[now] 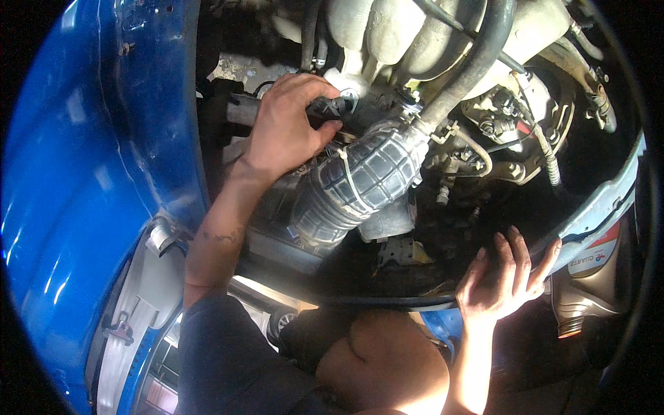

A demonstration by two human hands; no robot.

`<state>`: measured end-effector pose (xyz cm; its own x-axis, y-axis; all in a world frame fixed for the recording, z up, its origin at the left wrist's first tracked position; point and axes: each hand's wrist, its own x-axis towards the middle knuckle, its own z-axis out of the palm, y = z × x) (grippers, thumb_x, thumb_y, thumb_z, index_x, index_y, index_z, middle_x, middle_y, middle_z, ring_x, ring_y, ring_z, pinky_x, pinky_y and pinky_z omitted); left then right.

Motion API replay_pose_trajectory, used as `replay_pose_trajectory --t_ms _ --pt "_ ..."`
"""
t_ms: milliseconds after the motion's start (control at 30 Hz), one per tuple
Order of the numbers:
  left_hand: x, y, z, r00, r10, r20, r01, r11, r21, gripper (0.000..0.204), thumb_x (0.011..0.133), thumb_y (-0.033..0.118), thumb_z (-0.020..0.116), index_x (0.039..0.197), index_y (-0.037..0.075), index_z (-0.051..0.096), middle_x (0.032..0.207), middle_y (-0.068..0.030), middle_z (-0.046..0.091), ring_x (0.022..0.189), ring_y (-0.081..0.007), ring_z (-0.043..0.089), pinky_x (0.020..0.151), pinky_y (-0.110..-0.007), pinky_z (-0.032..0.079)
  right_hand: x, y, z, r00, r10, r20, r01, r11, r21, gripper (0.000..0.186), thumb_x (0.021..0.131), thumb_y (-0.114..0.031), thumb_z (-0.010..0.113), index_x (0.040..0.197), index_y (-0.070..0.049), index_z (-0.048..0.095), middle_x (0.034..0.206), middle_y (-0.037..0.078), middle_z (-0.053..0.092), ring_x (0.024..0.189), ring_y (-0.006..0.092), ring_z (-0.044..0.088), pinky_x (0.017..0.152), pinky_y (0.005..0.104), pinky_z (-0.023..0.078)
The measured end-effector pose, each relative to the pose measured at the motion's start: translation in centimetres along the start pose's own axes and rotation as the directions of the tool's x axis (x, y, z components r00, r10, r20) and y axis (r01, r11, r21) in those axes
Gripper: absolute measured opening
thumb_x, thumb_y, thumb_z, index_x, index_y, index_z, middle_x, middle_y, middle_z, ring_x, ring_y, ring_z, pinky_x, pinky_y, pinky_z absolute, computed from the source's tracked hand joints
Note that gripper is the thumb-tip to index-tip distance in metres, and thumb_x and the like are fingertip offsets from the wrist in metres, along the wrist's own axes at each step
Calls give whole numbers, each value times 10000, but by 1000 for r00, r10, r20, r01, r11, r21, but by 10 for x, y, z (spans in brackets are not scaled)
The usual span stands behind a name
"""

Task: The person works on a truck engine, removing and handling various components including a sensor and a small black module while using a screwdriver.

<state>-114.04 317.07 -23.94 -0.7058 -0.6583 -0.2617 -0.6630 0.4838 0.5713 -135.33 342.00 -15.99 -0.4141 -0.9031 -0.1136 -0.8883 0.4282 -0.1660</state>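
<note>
My left hand (pixel 287 121) reaches into an engine bay from the left. Its thumb and fingers curl round a dark part with a round end (pixel 335 105), just below the pale intake manifold (pixel 384 34); its exact kind I cannot make out. Close by that wrist runs a ribbed black air intake hose (pixel 360 173) with a pale cable tie round it. Toward the lower right, my right hand (pixel 499 280) lies over the front edge of the bay (pixel 422 301). Its fingers are spread and hold nothing.
A blue body panel (pixel 62 173) bounds the left side, with a headlamp (pixel 162 263) below it. One thick black hose (pixel 477 62) crosses the upper right, near wiring and a ribbed conduit (pixel 551 166). At the right edge is a grey-brown oil bottle (pixel 584 290).
</note>
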Motion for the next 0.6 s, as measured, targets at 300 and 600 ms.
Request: replay_pose_trajectory --t_ms 300,600 --pt "0 -4 6 999 54 -2 -54 998 14 381 593 62 807 945 49 663 995 -107 664 955 -282 623 852 -348 493 0 -2 0 1000 15 5 -15 1000 -14 220 786 -192 618 973 -87 666 1083 59 650 1267 493 371 876 402 295" --pt "-3 1 7 1000 6 11 -7 997 75 402 639 91 795 1018 35 671 1012 -127 646 946 -301 615 838 -351 495 0 -1 -1 1000 9 7 -9 1000 -4 214 786 -191 611 965 -89 667 1079 63 649 1264 497 372 864 414 295"
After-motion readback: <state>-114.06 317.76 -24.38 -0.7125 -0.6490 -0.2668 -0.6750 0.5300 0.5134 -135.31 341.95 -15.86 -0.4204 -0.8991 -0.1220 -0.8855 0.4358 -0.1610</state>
